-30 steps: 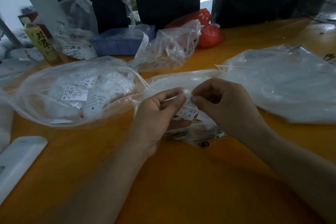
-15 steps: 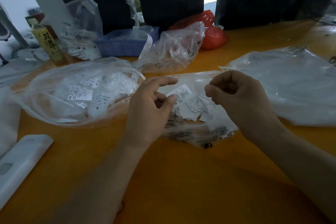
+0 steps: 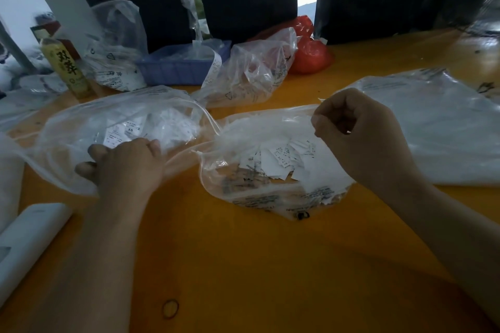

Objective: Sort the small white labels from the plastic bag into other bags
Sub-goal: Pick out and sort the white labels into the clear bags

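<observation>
A clear plastic bag (image 3: 270,197) lies in the middle of the orange table (image 3: 243,265) with a heap of small white labels (image 3: 281,159) inside. My right hand (image 3: 359,138) pinches the upper film of this bag at its right side and lifts it. To the left lies a second clear bag (image 3: 81,127) holding sorted labels (image 3: 127,130), one marked XS. My left hand (image 3: 121,167) lies at this bag's near side with fingers curled. Whether it holds a label is hidden.
A large flat clear bag (image 3: 433,130) lies at the right. At the back stand a crumpled clear bag (image 3: 251,73), a red bag (image 3: 308,54), a blue tray (image 3: 184,65), another clear bag (image 3: 116,48) and a yellow bottle (image 3: 67,67). A white device (image 3: 27,238) lies near left; a rubber band (image 3: 170,308) lies near the front.
My left hand, which pinched a label over the middle bag, has moved left to the left bag. My right hand has risen slightly, pinching the middle bag's film.
</observation>
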A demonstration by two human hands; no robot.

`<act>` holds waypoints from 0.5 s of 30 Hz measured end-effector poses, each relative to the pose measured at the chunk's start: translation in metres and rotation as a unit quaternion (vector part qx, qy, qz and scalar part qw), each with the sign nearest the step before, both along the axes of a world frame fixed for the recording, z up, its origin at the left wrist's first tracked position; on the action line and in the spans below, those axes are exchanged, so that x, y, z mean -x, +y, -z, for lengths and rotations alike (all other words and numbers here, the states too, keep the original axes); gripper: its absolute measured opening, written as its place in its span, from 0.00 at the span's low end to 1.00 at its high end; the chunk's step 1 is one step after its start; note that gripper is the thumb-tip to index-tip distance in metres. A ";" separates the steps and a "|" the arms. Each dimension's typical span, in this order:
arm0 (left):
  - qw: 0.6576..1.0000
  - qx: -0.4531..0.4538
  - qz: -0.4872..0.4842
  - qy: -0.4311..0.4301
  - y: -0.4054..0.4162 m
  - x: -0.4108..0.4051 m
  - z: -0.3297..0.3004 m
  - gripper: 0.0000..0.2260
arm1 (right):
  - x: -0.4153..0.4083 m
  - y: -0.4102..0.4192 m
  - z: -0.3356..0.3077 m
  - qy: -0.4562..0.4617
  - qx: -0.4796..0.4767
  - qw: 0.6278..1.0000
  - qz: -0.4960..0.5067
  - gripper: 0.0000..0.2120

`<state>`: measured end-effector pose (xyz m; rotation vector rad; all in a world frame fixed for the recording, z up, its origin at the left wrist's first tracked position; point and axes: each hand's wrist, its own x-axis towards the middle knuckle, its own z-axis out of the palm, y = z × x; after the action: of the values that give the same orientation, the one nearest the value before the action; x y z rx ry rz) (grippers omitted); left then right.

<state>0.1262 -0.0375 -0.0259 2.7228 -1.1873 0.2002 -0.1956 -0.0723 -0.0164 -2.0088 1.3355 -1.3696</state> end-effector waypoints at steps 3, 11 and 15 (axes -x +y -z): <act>1.000 0.017 0.001 -0.022 -0.001 0.001 0.002 0.25 | 0.012 -0.003 -0.015 0.029 0.092 0.993 0.062 0.02; 1.000 -0.011 -0.020 -0.018 -0.002 -0.004 0.003 0.29 | 0.100 -0.061 -0.004 0.481 -0.161 0.836 0.210 0.07; 0.999 0.011 -0.029 -0.018 -0.001 -0.005 0.005 0.31 | 0.096 -0.058 -0.002 0.455 -0.166 0.851 0.202 0.06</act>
<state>0.1310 -0.0390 -0.0307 2.7480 -1.1079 0.2708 -0.2912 -0.1303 -0.0142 -2.2605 2.2897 -0.1540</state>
